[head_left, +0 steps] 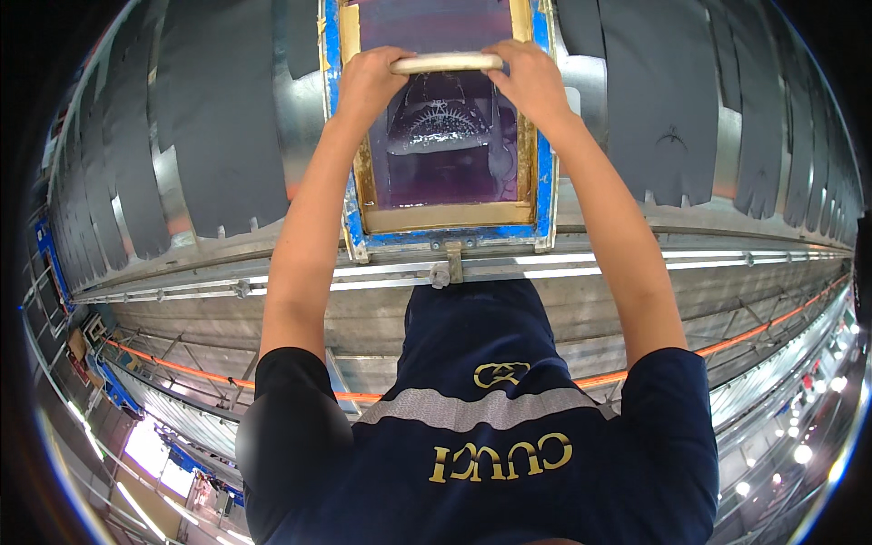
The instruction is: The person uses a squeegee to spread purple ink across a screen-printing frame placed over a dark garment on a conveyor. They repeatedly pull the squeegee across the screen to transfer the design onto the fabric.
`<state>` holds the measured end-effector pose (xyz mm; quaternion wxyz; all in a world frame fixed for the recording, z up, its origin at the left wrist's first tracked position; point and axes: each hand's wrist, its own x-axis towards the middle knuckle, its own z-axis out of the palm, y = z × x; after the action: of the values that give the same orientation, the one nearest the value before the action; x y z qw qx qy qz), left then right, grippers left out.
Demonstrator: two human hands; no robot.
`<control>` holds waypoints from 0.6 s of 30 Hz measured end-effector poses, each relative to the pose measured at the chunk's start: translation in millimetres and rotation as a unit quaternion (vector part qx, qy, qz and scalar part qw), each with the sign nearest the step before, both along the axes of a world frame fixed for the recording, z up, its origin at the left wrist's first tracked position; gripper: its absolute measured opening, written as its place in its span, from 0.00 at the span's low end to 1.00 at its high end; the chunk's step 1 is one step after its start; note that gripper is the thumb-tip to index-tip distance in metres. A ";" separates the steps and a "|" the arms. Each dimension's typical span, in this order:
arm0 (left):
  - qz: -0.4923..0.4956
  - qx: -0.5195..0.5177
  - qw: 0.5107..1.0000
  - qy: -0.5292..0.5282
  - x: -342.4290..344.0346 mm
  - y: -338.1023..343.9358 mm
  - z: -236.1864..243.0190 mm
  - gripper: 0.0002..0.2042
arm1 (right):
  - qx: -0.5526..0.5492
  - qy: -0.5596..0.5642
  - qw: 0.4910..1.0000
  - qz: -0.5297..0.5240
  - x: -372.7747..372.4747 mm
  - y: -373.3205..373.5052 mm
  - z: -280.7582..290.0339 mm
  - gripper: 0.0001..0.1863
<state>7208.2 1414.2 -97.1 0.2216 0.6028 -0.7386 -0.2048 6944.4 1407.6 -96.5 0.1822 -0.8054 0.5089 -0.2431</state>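
Observation:
My left hand (369, 84) and my right hand (534, 84) are closed round the two ends of a pale squeegee (447, 63). It lies crosswise over the far part of a printing screen (450, 238). Blue edging and brownish tape run round the screen's frame. On the purple mesh (436, 186), nearer me than the squeegee, shows a light, arched design (442, 123) with wet, whitish ink over it. The squeegee's lower edge is hard to make out, so I cannot tell how firmly it meets the mesh.
Dark grey cut fabric pieces (222, 118) lie on the metallic table on the left, and more grey pieces (663, 109) on the right; one bears a small dark mark. A metal rail (581, 265) with a clamp knob (440, 275) runs along the table's near edge, before my body.

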 end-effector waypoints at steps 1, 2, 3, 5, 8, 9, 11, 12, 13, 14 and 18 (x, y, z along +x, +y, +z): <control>-0.003 0.033 0.999 -0.024 7.8 7.4 -0.5 0.18 | 0.018 -0.017 1.000 -0.003 0.4 2.5 -5.2 0.17; -0.014 0.017 0.999 -0.031 4.0 19.5 -3.4 0.19 | 0.010 -0.009 1.000 -0.002 -0.7 19.3 -10.1 0.19; -0.043 -0.013 0.999 -0.025 8.7 38.4 -4.2 0.20 | 0.036 -0.008 0.999 -0.006 -3.4 41.1 -13.7 0.19; -0.030 0.027 0.997 -0.060 5.4 83.3 -5.0 0.22 | 0.056 -0.018 0.998 -0.003 -6.0 90.7 -14.4 0.21; -0.015 0.122 0.989 -0.084 -14.6 142.8 -2.2 0.21 | 0.093 -0.022 0.995 -0.011 -8.4 153.7 -1.1 0.26; -0.002 0.095 0.994 -0.062 -16.6 157.8 -1.1 0.21 | 0.089 -0.011 0.996 0.004 -11.1 163.8 2.0 0.24; 0.000 0.030 1.000 -0.004 -23.0 176.8 1.4 0.21 | 0.109 -0.060 0.991 0.054 -24.7 160.4 2.7 0.24; -0.002 -0.001 1.000 0.015 -22.3 182.4 2.9 0.20 | 0.155 -0.153 0.976 0.010 -35.6 148.5 -0.9 0.25; 0.021 -0.020 0.999 0.037 -22.7 184.8 2.8 0.20 | 0.208 -0.243 0.947 -0.034 -49.8 134.1 -8.3 0.26; 0.004 -0.008 0.999 0.041 -19.3 186.7 2.9 0.21 | 0.120 -0.192 0.966 -0.127 -65.3 114.3 -19.1 0.25; -0.030 0.022 0.999 0.017 -15.8 188.9 -1.8 0.26 | 0.094 -0.169 0.939 -0.285 -84.4 56.0 -62.5 0.18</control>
<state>7192.4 1603.1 -98.9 0.2146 0.5813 -0.7478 -0.2384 6860.0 1463.6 -159.1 0.2636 -0.5530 0.6995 -0.3679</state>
